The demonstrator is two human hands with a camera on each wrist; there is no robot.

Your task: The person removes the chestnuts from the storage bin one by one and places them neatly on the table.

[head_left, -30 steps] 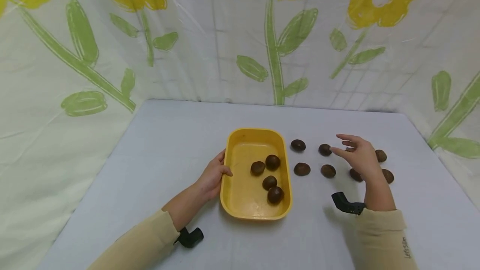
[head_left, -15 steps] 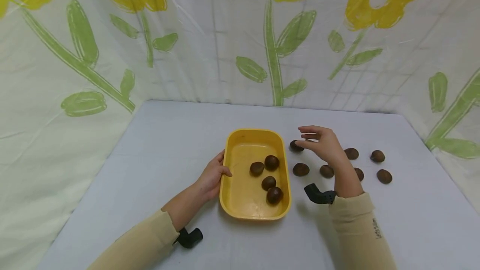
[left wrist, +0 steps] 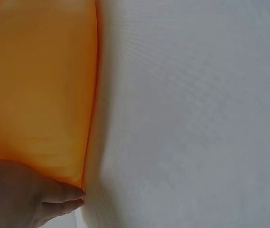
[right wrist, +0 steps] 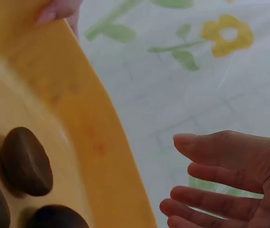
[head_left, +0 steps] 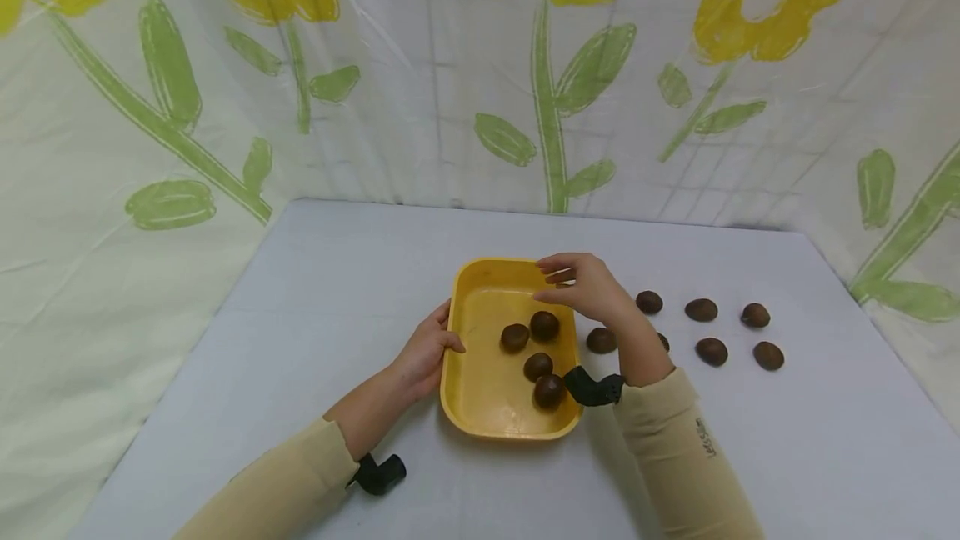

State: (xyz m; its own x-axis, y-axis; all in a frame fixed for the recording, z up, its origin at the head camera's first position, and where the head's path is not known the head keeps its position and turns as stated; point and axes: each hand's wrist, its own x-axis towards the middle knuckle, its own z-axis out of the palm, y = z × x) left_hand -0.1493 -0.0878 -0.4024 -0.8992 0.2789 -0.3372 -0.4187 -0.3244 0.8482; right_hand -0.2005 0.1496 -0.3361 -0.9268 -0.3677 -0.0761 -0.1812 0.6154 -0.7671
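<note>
My left hand (head_left: 422,357) grips the left rim of a yellow plastic tray (head_left: 480,407), thumb inside and fingers outside. In the left wrist view its fingertips (left wrist: 73,204) reach the tray's edge. Several dark brown, chestnut-like nuts (head_left: 549,391) lie in the right half of the tray. My right hand (head_left: 588,286) hangs over the tray's far right corner, thumb and fingers apart. In the right wrist view this right hand (right wrist: 225,190) shows nothing between its fingers, beside the tray wall (right wrist: 92,137). The table just beneath the hand is hidden in the head view.
Right of the tray, several more brown nuts (head_left: 701,309) lie in two rows on the white tabletop (head_left: 337,273). The right forearm partly covers one nut (head_left: 663,341). A white curtain (head_left: 405,107) with painted yellow flowers stands behind the table.
My right hand has moved left, from above the right-hand nuts, past the nearest ones, to the tray's far right corner. The left hand and the tray have stayed in place.
</note>
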